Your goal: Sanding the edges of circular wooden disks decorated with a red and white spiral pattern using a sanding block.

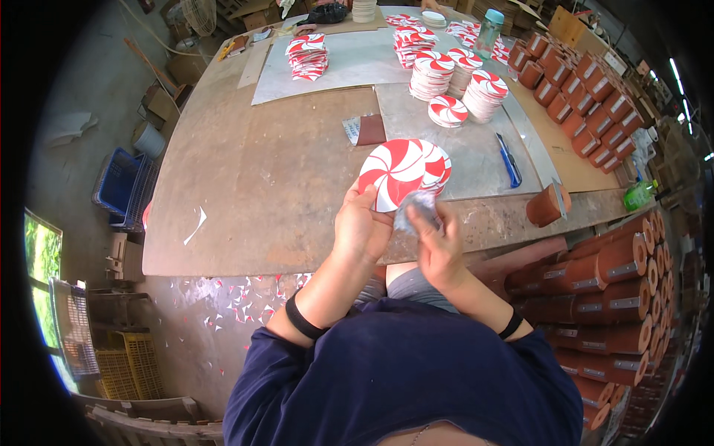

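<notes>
My left hand (361, 223) grips a round disc (392, 171) with a red and white swirl by its lower left edge, above the table. A second swirl disc (437, 165) shows partly behind it; whether it is held too or lies on the table I cannot tell. My right hand (440, 241) pinches a folded grey piece of sandpaper (418, 207) at the disc's lower right edge. Just beyond the discs lies a brown sheet of sandpaper (371, 130) with a pale printed back. Short stacks of swirl discs (486, 97) stand farther off to the right.
A blue utility knife (509, 160) lies on the right of the wooden table (245, 171). Next to the near edge stands a terracotta-coloured pot (546, 207). Similar pots (595, 97) are piled at right. Another disc stack (307, 57) and a bottle (488, 36) are at the back.
</notes>
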Demonstrator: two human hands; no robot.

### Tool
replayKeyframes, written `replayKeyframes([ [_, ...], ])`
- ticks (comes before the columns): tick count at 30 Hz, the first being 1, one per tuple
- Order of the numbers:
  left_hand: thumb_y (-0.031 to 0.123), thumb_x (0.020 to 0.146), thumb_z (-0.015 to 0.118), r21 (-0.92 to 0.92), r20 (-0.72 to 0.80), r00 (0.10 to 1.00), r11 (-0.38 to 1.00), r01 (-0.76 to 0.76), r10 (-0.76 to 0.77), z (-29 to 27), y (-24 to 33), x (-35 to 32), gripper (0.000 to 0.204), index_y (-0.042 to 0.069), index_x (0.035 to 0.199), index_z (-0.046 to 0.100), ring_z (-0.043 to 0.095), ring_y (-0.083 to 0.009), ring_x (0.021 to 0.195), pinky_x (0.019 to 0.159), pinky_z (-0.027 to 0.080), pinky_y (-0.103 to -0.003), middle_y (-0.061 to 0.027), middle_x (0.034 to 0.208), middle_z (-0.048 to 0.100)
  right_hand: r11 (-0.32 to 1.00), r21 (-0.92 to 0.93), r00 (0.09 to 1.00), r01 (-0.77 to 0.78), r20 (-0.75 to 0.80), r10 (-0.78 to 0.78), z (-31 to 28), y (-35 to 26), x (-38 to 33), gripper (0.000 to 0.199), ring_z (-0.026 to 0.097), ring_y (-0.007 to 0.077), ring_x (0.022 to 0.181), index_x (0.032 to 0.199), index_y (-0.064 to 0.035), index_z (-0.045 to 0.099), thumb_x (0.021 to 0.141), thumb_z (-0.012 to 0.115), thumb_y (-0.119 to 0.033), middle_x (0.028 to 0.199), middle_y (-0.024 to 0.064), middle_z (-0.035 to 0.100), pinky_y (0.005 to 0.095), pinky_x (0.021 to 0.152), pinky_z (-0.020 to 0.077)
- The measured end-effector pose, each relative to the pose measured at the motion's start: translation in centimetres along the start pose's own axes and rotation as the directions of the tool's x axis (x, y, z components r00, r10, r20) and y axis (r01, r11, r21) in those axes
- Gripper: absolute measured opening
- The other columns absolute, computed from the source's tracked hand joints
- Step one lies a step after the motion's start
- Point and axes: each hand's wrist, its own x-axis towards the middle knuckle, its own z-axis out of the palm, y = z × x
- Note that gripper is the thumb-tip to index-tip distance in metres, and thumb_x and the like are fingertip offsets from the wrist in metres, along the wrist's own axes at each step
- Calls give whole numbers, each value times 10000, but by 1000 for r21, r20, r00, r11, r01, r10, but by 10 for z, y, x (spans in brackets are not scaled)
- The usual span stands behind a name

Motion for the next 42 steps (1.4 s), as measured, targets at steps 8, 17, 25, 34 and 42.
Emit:
replayKeyframes([
  [8, 43, 862, 323, 61, -7, 999, 997, -42, 42, 12, 3, -8, 275, 25, 1136, 333, 468, -235, 1042, 861, 415, -398, -145, 1132, 440, 986, 133, 994, -103, -10, 105, -10, 14, -9, 329, 517, 210, 818, 1046, -15, 538, 724, 523, 46, 939, 120, 494, 283, 704, 428],
  [17, -31, 833, 380, 152, 134, 991, 987, -45, 24, 13, -6, -13, 290, 37, 1115, 368, 478, -207, 1030, 874, 407, -371, -104, 1122, 465, 339, 813, 677, -473, 90, 731, -23, 27, 16, 347, 531, 119, 777, 1103, -14, 450, 775, 563, -28, 976, 58, 515, 239, 664, 444],
  [25, -40, 827, 381, 215, 178, 984, 976, -31, -8, 12, -10, -14, 282, 4, 1099, 436, 492, -228, 1027, 893, 395, -387, -120, 1105, 504, 402, 798, 724, -449, 62, 687, -17, 42, 12, 432, 532, 127, 836, 1127, -14, 429, 729, 597, 16, 998, 55, 510, 260, 707, 458],
  [34, 50, 860, 408, 300, 162, 980, 952, 58, -111, 5, -13, 0, 246, 0, 1097, 446, 554, -204, 915, 769, 477, -354, -117, 1045, 537, 162, 855, 625, -493, 219, 749, -22, 50, 10, 470, 531, 121, 856, 1119, 1, 438, 691, 632, 6, 951, 46, 537, 255, 712, 450],
  [42, 167, 877, 362, 384, -57, 986, 908, 169, -160, -23, -7, 29, 297, 38, 1143, 388, 555, -258, 925, 730, 473, -346, -115, 1057, 534, 189, 818, 509, -543, 141, 849, -32, 105, 24, 421, 546, 116, 764, 1068, -17, 466, 678, 618, 32, 899, 46, 545, 242, 622, 455],
])
